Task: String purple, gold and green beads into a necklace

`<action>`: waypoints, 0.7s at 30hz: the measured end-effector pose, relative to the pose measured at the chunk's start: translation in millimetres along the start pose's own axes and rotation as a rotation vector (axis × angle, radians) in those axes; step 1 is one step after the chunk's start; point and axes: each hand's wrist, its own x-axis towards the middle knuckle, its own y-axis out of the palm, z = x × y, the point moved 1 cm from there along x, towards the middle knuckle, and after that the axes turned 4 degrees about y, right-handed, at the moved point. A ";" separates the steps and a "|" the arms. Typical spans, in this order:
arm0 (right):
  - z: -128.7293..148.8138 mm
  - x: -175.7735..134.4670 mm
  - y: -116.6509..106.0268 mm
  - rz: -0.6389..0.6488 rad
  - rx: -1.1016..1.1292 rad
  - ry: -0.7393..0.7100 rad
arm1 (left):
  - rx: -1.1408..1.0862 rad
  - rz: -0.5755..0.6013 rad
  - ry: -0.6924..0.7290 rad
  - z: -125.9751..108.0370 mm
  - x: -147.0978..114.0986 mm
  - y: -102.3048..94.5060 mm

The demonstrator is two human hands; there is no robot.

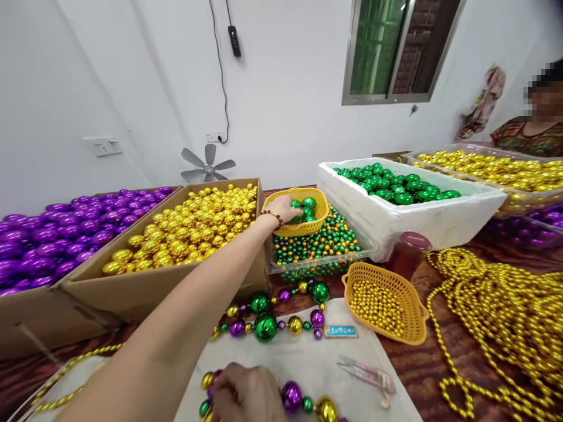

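My left hand (285,208) reaches into a small yellow basket (295,230) of large green balls (308,203). Its visible fingers are apart among the balls, with the tips partly hidden. A beaded bracelet circles that wrist. Low in view, my right hand (248,394) is closed on a bead garland (291,397) of purple, green and gold balls; its fingertips are out of sight. More of the garland, with a big green ball (265,327), curves across the white cloth (369,398). Pink-handled thread snips (367,373) and a blue label (341,332) lie on the cloth.
Cardboard boxes hold purple balls (88,225) and gold balls (185,228) at left. A clear tray (316,265) of small mixed beads supports the basket. Right are a foam box (404,225), a red jar (410,255), a bead basket (416,328) and gold strands (501,305). A person (528,133) is far right.
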 end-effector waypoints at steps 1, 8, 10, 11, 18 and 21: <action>-1.8 -2.7 -1.8 0.008 0.051 -0.031 | -0.016 -0.008 -0.026 -5.7 -8.3 -12.0; -12.3 -13.4 -10.6 0.075 0.388 0.040 | -0.768 -0.164 -0.092 -50.4 -138.1 -127.3; -10.6 -15.5 -10.5 0.067 0.438 0.045 | -0.916 -0.291 -0.167 -48.5 -196.3 -150.2; -9.3 -17.0 -10.0 0.060 0.452 0.042 | -0.975 -0.343 -0.222 -43.7 -225.7 -155.9; -5.2 -32.1 3.0 0.055 0.481 0.006 | -1.039 -0.535 -0.540 -5.7 -368.8 -123.0; -5.2 -36.7 9.6 0.063 0.468 -0.002 | -0.960 -0.546 -0.525 -6.5 -384.0 -112.1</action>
